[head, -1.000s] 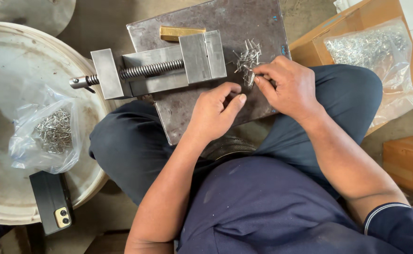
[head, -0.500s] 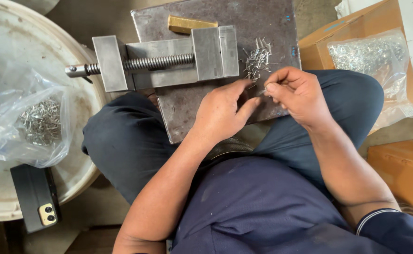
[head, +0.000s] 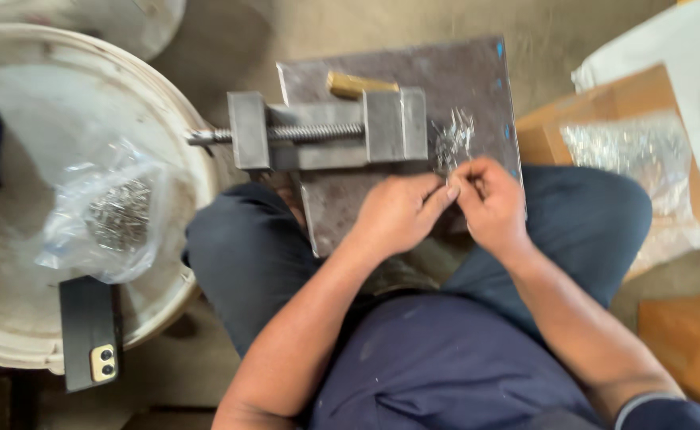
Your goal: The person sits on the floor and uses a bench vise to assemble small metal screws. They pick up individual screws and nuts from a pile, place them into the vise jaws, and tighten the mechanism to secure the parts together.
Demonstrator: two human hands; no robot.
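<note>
1. While seated with the steel plate [head: 414, 72] across the lap, the person brings both hands together just right of the vise [head: 326, 131].
2. Left hand [head: 398, 211]: fingers pinched narrow, apparently on a tiny metal piece too blurred to identify.
3. Right hand [head: 489, 199]: fingertips closed likewise, touching the left.
4. Loose pins [head: 453, 139]: heaped right of the vise, above the hands.
5. Step judged: picking one piece; fine fingertip alignment comes next.
6. Bagged pins [head: 115, 211]: in the tub [head: 191, 159], left of the vise.

1 head-worn view looks steeply down, close, over the lap at the steel plate [head: 414, 80].
</note>
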